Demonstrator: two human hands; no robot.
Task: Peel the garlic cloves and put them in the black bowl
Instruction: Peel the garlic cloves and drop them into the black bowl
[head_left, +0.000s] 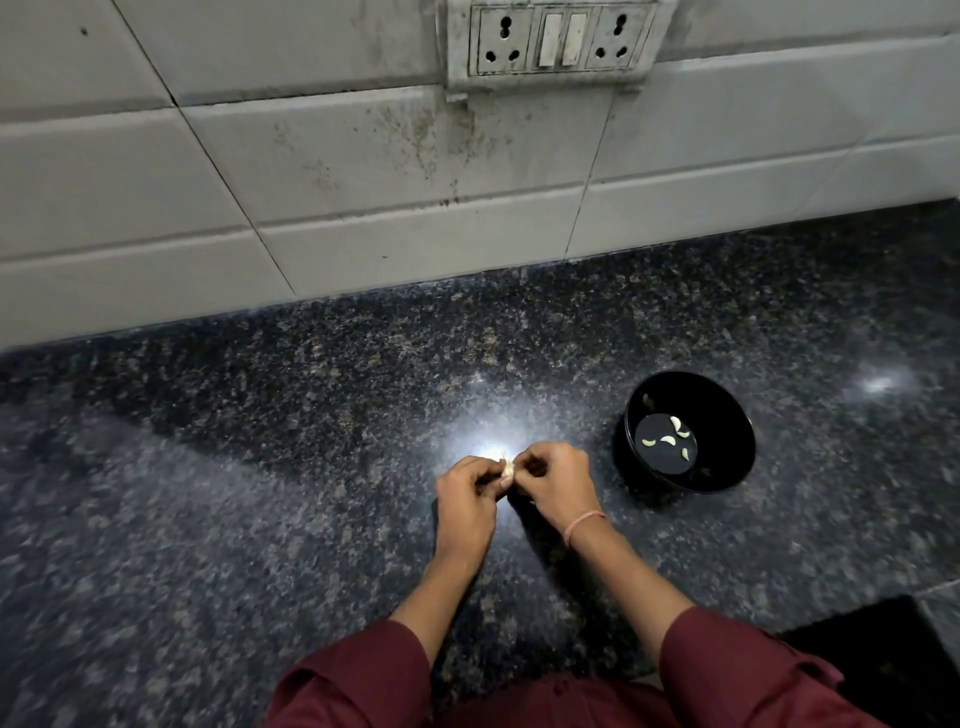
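Head view: a dark speckled granite counter (260, 441) meets a stained white tiled wall (363, 156) with one socket panel (556, 41) (two sockets, two switches). One black bowl (719, 410), at the right, holds five peeled cloves (667, 440). The left hand (465, 493) and right hand (558, 480) together pinch one garlic clove (508, 470) above the counter.
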